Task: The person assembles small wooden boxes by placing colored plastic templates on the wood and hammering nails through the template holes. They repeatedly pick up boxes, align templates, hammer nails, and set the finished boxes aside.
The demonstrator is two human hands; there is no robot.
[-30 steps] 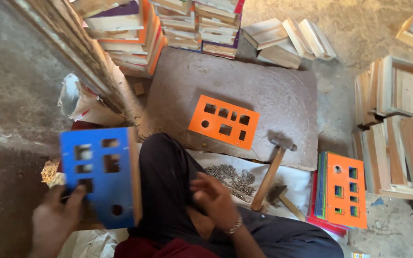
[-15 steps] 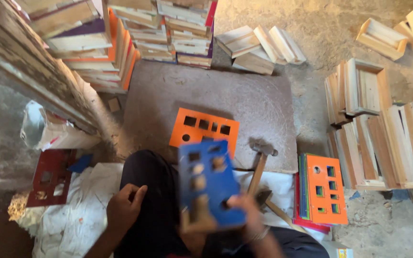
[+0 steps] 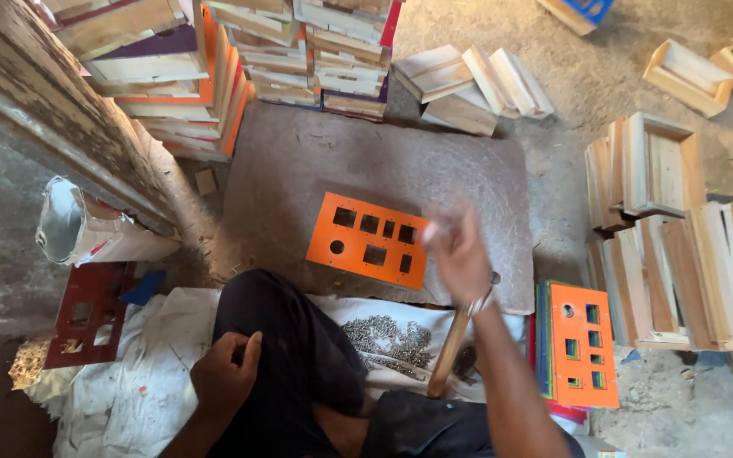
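My right hand [image 3: 458, 254] is raised and motion-blurred over the grey stone slab [image 3: 299, 170], just right of an orange panel [image 3: 366, 240] with square and round cutouts that lies flat on it. The hand holds nothing. My left hand [image 3: 224, 373] rests on my dark-trousered knee with loosely curled fingers, also without anything in it. A hammer's wooden handle [image 3: 449, 352] slants up under my right wrist, which hides its head. A wooden box with a blue face [image 3: 583, 10] lies on the ground at the far upper right.
A pile of small nails [image 3: 388, 335] lies on white cloth before my legs. A stack of coloured panels, orange on top [image 3: 583, 343], sits at right, a dark red panel [image 3: 86, 314] at left. Wooden boxes [image 3: 655, 170] are stacked right and behind the slab.
The blue-faced box that I carried from my left side to my lap has left my hands. My right hand has swung up over the slab. My left hand dropped onto my knee.
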